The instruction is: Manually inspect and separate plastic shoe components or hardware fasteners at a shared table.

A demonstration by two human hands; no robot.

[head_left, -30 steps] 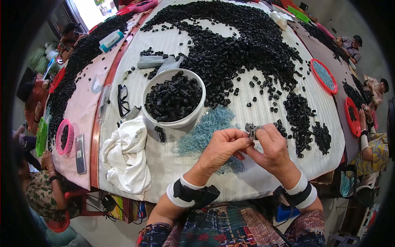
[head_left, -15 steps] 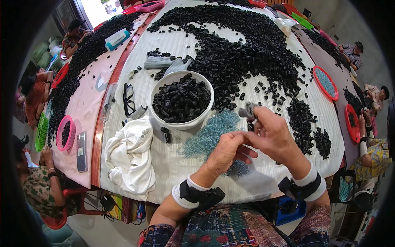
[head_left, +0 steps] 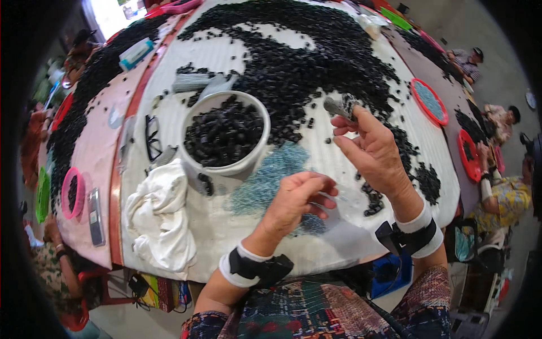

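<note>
My left hand [head_left: 298, 200] hovers above the table just right of a heap of small pale blue glassy pieces [head_left: 271, 175]. Its fingers curl in and the thumb lies against them; whatever they hold is hidden. Farther right and higher, my right hand [head_left: 375, 150] has its thumb spread away from its fingers, with nothing seen between them. A grey patterned cover [head_left: 341, 106] wraps a finger of that hand. Beneath its wrist lie a few small black cylindrical parts [head_left: 372, 202]. A white bucket [head_left: 265, 133] full of like black parts stands beyond my left hand.
A vast pile of black parts [head_left: 316, 62] spreads over the far table. A white cloth [head_left: 161, 217], eyeglasses [head_left: 152, 138] and bundles of grey strips [head_left: 191, 82] lie left. Red trays [head_left: 415, 85] and a pink basket [head_left: 82, 198] stand at the sides, where other people sit.
My hands have come apart: the right one has moved up and away from the left, its thumb spreading. The whole view has shifted, so the table's things appear farther left.
</note>
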